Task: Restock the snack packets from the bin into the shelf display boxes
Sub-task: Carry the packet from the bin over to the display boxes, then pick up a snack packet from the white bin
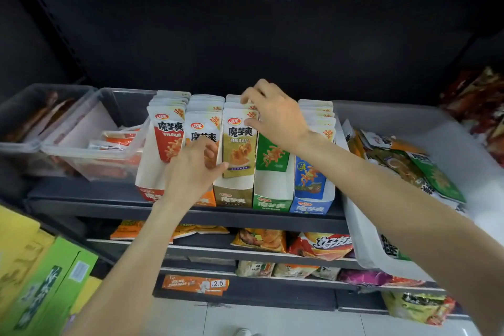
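Observation:
Several display boxes stand side by side on the shelf: red (148,194), orange (207,199), gold (233,196), green (271,202) and blue (312,206). Each holds upright snack packets. My right hand (275,114) pinches the top of the gold packets (240,144) in the gold box, thumb in front and fingers behind. My left hand (193,169) covers the front of the orange box; its fingers rest on the orange packet (203,128) and its thumb touches the gold packet's lower edge. At the right, the white bin (463,161) holds loose packets.
Two clear plastic tubs (90,155) with packets sit left of the boxes. Lower shelves hold chip bags (319,247) and a price tag. Green and yellow cartons (46,281) stand at bottom left. White packets hang overhead. More red packets lie far right.

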